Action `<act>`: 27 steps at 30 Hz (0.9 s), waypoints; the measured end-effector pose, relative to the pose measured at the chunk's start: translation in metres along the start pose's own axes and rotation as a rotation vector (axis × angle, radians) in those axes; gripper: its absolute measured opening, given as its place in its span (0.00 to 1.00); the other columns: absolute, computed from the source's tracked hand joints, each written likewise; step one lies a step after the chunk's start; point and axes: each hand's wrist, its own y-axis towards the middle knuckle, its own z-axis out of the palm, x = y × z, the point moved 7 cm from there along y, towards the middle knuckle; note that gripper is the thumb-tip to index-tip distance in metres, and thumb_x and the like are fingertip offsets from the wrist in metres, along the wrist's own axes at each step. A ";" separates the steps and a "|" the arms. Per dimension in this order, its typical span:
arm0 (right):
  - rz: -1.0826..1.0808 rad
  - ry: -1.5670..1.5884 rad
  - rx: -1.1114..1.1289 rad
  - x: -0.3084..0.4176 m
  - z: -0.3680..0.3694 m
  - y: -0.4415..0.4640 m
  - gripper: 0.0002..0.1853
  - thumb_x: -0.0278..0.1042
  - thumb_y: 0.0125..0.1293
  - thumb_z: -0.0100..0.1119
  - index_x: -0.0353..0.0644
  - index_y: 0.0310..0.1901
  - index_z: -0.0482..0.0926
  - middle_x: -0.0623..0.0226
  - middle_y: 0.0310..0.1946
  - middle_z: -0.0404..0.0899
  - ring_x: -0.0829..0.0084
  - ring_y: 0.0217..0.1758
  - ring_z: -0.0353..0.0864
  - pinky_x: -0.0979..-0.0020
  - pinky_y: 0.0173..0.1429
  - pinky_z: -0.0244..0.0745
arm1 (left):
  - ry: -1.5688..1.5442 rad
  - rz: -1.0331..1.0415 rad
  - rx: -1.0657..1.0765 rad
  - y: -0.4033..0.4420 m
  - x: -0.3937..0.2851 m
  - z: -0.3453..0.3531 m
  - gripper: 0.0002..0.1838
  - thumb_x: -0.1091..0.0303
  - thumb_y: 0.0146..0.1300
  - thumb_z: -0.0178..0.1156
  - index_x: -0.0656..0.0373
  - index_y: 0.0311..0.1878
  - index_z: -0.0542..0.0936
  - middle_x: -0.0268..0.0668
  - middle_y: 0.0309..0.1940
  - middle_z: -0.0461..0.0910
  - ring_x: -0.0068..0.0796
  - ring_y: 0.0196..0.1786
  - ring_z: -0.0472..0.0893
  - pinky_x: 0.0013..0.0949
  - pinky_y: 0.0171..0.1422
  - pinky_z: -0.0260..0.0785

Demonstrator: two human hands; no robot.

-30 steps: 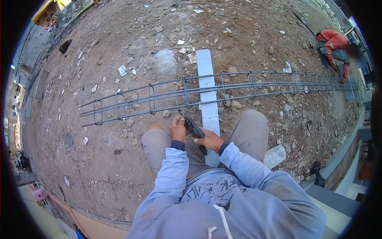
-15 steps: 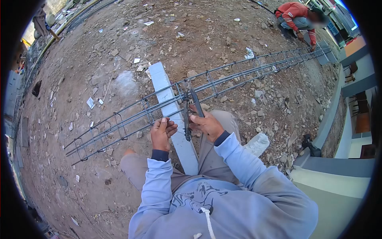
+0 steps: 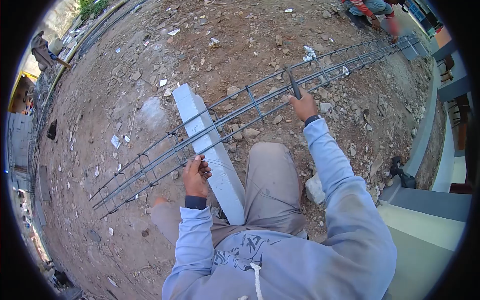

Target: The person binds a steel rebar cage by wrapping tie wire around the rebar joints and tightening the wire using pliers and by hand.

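Observation:
A long rebar cage (image 3: pixel 234 116) with square stirrups runs diagonally in front of me. It rests across a pale, squared block-like beam (image 3: pixel 220 170) that lies between my legs. Near the cage's lower edge, my left hand (image 3: pixel 196 177) is closed, with thin tie wires (image 3: pixel 220 164) sticking out of its fingers to the right. My right hand (image 3: pixel 304 106) is wrapped around dark pincers (image 3: pixel 295 86), whose far end points up over the cage's bars. How far the jaws are apart cannot be made out.
A co-worker in a red sleeve (image 3: pixel 361 7) crouches at the cage's far end, a hand near the bars. Stones and scraps cover the dirt ground (image 3: pixel 100 165). A white lump (image 3: pixel 315 190) lies right of my knee. A low wall (image 3: pixel 425 205) borders the right side.
My right hand has moved right and up along the cage with the pincers, away from my left hand. The left hand stays near the cage's lower bar. The view has shifted slightly.

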 end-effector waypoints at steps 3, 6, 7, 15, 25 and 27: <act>0.060 -0.229 -0.094 -0.026 -0.014 0.038 0.22 0.41 0.55 0.60 0.41 0.50 0.73 0.44 0.39 0.76 0.46 0.44 0.76 0.55 0.50 0.71 | 0.004 -0.025 -0.013 -0.004 0.006 0.004 0.09 0.63 0.65 0.53 0.59 0.39 0.75 0.30 0.23 0.74 0.20 0.24 0.75 0.24 0.28 0.71; -0.056 -0.398 -0.141 -0.017 -0.001 0.051 0.25 0.42 0.57 0.59 0.38 0.53 0.71 0.43 0.42 0.74 0.45 0.48 0.73 0.56 0.52 0.70 | 0.020 -0.026 0.007 0.000 0.007 0.020 0.09 0.63 0.65 0.52 0.59 0.38 0.75 0.30 0.24 0.75 0.21 0.25 0.76 0.26 0.29 0.71; -0.197 -0.436 -0.194 0.005 0.004 0.040 0.25 0.42 0.57 0.58 0.37 0.53 0.71 0.43 0.43 0.74 0.46 0.49 0.73 0.56 0.53 0.70 | 0.023 -0.031 0.023 0.002 0.008 0.026 0.09 0.63 0.65 0.52 0.59 0.38 0.75 0.30 0.24 0.75 0.22 0.25 0.76 0.26 0.30 0.71; -0.399 -0.136 0.590 0.166 0.077 -0.168 0.12 0.37 0.58 0.54 0.40 0.41 0.75 0.51 0.31 0.78 0.51 0.35 0.79 0.54 0.38 0.74 | 0.124 -0.114 0.116 0.026 0.034 0.058 0.09 0.63 0.64 0.52 0.58 0.36 0.76 0.29 0.23 0.74 0.20 0.24 0.74 0.23 0.26 0.66; -0.139 0.057 0.356 0.121 0.112 -0.195 0.12 0.24 0.54 0.52 0.41 0.40 0.79 0.50 0.32 0.80 0.52 0.37 0.79 0.56 0.41 0.74 | 0.179 -0.136 0.137 0.047 0.041 0.062 0.09 0.62 0.63 0.55 0.58 0.36 0.78 0.26 0.22 0.73 0.15 0.22 0.72 0.20 0.25 0.64; -0.085 0.140 0.337 0.115 0.109 -0.195 0.10 0.25 0.53 0.53 0.40 0.38 0.80 0.48 0.32 0.79 0.51 0.37 0.79 0.57 0.41 0.74 | 0.166 -0.129 0.110 0.050 0.042 0.056 0.11 0.61 0.64 0.55 0.59 0.37 0.78 0.27 0.22 0.73 0.15 0.22 0.72 0.20 0.25 0.65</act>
